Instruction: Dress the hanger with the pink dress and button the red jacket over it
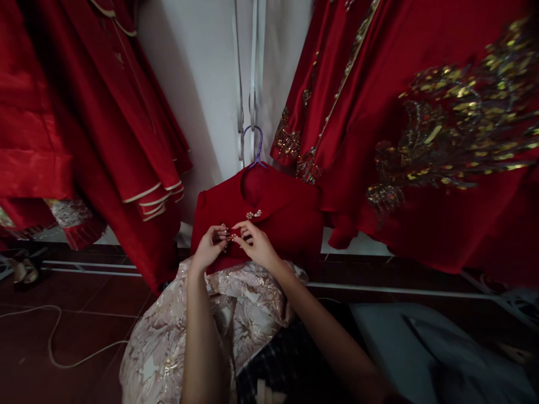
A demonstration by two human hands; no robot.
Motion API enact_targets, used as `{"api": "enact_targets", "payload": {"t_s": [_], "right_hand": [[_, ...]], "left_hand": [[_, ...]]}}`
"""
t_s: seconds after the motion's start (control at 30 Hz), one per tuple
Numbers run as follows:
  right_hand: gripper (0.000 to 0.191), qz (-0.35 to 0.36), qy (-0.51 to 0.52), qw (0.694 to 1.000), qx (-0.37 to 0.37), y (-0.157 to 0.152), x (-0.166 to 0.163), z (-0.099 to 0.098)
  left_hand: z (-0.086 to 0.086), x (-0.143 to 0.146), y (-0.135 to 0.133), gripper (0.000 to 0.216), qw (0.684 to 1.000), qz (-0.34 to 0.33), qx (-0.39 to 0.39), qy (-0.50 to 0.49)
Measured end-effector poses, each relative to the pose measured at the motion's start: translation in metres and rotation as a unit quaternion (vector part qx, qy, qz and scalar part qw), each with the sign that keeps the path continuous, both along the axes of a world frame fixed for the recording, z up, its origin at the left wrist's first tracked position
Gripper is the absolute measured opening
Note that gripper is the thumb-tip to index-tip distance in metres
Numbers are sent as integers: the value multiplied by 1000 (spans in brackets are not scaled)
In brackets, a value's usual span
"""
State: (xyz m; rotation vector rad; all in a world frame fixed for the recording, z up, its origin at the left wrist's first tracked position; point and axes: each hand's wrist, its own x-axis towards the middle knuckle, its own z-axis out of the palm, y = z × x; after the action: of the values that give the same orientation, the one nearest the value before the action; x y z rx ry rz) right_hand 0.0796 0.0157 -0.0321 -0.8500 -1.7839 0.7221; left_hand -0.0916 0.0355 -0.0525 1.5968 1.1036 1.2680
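Centrally, clasp [228, 236] pinched between fingers [242, 227], on red jacket [290, 216]

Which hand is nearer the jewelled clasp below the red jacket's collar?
Right. The right hand sits just below the jewelled clasp, fingertips close to it; the left hand is lower and further left on the red jacket.

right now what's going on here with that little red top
A person has both hands on a red top that hangs on a purple hanger. The left hand and right hand pinch a small beaded fastening on its front. A second clasp sits just above. A pale brocade skirt hangs below, and red gowns hang on either side.
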Motion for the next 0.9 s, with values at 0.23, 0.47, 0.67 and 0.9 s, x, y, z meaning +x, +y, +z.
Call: {"api": "enact_targets", "payload": {"t_s": [0.23, 0.47, 0.67, 0.9], "right_hand": [[20, -50, 12, 998, 28, 23, -19, -11], [19, -72, -27, 995, 71, 29, -26, -16], [17, -108, -49, 990, 78, 30, -28, -18], [17, -117, -64, 989, 71, 29, -29, -15]], "left_hand": [[5, 4, 1, 36, 992, 47, -59, -105], [9, 8, 0, 33, 986, 121, -39, -111], [4, 6, 1, 29, 987, 143, -17, -68], [5, 2, 0, 24, 989, 148, 9, 3]]}}
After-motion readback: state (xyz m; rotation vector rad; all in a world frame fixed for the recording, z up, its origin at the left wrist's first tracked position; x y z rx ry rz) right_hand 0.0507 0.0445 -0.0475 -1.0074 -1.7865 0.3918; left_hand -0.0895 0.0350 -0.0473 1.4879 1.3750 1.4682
